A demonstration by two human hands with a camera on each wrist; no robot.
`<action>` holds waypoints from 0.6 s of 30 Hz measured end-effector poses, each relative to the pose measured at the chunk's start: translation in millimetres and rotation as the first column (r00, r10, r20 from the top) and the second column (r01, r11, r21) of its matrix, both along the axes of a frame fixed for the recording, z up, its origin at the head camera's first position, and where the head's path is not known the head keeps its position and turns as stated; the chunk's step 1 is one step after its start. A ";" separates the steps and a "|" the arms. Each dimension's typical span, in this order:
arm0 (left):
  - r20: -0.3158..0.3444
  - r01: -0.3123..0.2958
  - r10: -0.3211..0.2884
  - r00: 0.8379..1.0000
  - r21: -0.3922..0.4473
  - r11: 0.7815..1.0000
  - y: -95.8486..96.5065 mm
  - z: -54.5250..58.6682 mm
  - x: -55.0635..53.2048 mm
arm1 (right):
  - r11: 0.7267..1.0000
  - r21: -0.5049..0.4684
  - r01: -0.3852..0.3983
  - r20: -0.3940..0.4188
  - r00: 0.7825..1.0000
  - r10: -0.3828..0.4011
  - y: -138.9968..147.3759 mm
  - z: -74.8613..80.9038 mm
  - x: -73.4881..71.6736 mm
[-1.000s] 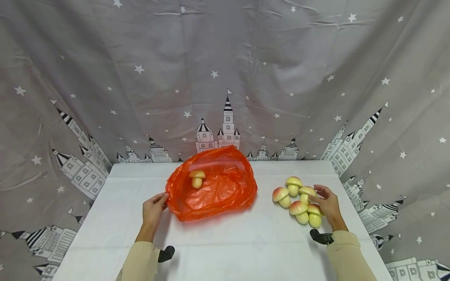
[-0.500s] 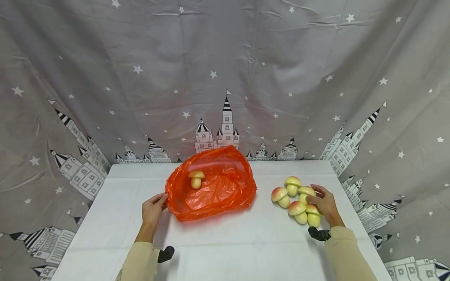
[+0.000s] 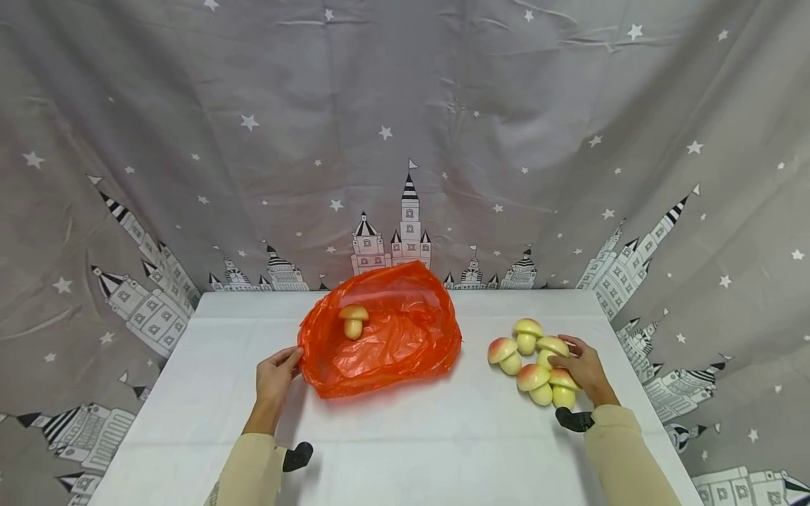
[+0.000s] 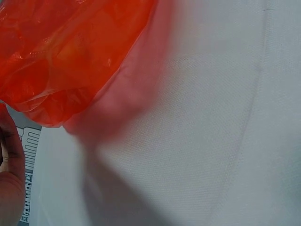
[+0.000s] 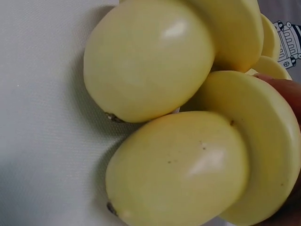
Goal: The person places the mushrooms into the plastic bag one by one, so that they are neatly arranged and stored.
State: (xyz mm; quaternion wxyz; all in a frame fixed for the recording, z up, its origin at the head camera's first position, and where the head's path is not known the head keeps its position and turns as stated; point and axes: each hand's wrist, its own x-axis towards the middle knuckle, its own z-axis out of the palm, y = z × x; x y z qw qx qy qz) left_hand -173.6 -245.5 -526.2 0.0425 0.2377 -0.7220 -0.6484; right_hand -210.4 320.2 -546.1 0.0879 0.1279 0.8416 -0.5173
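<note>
My left hand (image 3: 273, 379) pinches the left rim of an open orange-red plastic bag (image 3: 386, 351). Inside the bag lies one yellow toy mushroom (image 3: 354, 322). In the left wrist view the bag (image 4: 75, 52) fills the upper left, with part of the hand (image 4: 11, 183) at the edge. On the right, several yellow toy mushrooms with reddish caps lie in a cluster. My right hand (image 3: 587, 369) has thumb and fingers around the back right mushroom (image 3: 552, 346). Close up in the right wrist view are two rounded stems, the lower mushroom (image 5: 178, 169) nearest, with fingers (image 5: 287, 92) behind its cap.
A white table (image 3: 405, 450) carries everything. Behind it hangs a grey curtain (image 3: 285, 176) printed with stars and castles. Other mushrooms (image 3: 505, 355) sit close against the one at my right hand. Dark wrist camera mounts (image 3: 572, 419) stick out from the sleeves.
My right hand has shifted slightly left and its fingers have closed in around the back right mushroom. My left hand and the bag have stayed in place.
</note>
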 end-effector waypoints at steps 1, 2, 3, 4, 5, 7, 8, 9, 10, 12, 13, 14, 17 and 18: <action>0.002 0.001 -0.001 1.000 -0.002 1.000 0.0 0.2 -0.2 | 1.000 -0.001 0.002 -0.006 1.000 -0.002 0.5 -0.4 -0.5; 0.007 0.003 -0.003 1.000 -0.006 1.000 -0.2 0.1 -0.3 | 1.000 -0.003 0.003 -0.013 1.000 -0.003 0.9 -0.7 -0.8; 0.012 0.004 -0.004 1.000 -0.010 1.000 0.0 0.4 -0.3 | 1.000 -0.002 0.004 -0.020 1.000 -0.004 1.3 -1.3 -1.3; 0.016 0.005 -0.005 1.000 -0.016 1.000 0.2 0.7 -0.3 | 1.000 -0.005 0.010 -0.021 1.000 -0.010 1.6 -1.6 -1.8; 0.020 0.005 -0.004 1.000 -0.021 1.000 0.4 0.9 -0.2 | 1.000 -0.007 0.014 -0.022 1.000 -0.015 1.8 -1.8 -2.2; 0.019 0.001 -0.001 1.000 -0.027 1.000 0.9 0.5 -0.9 | 1.000 -0.013 0.022 -0.024 0.999 -0.023 2.0 -1.6 -2.8; 0.014 0.000 0.000 1.000 -0.026 1.000 1.2 0.3 -1.2 | 1.000 -0.016 0.026 -0.025 0.999 -0.027 1.9 -1.5 -2.9; 0.010 0.001 0.000 1.000 -0.025 1.000 1.8 0.2 -1.6 | 0.999 -0.018 0.033 -0.027 0.999 -0.033 2.0 -1.5 -3.2; 0.008 0.003 -0.003 1.000 -0.024 1.000 2.2 0.1 -1.9 | 0.999 -0.022 0.038 -0.030 0.999 -0.039 1.7 -1.0 -3.1; 0.004 0.006 -0.006 1.000 -0.021 1.000 2.7 -0.6 -2.3 | 0.999 -0.027 0.047 -0.039 0.998 -0.048 1.5 -0.6 -3.1; 0.005 0.009 -0.009 1.000 -0.023 1.000 2.8 -0.8 -2.0 | 0.998 -0.029 0.052 -0.042 0.998 -0.053 1.2 -0.4 -3.2; 0.007 0.011 -0.010 1.000 -0.025 1.000 2.8 -0.9 -1.8 | 0.998 -0.030 0.058 -0.040 0.997 -0.059 0.7 -0.6 -3.4; 0.010 0.005 -0.004 1.000 -0.033 0.999 2.3 -0.8 -0.9 | 0.998 -0.029 0.064 -0.028 0.997 -0.065 -1.1 0.1 -4.6; 0.009 0.004 -0.003 1.000 -0.035 0.999 2.0 -0.9 -0.9 | 0.997 -0.028 0.067 -0.022 0.997 -0.068 -1.8 0.5 -5.1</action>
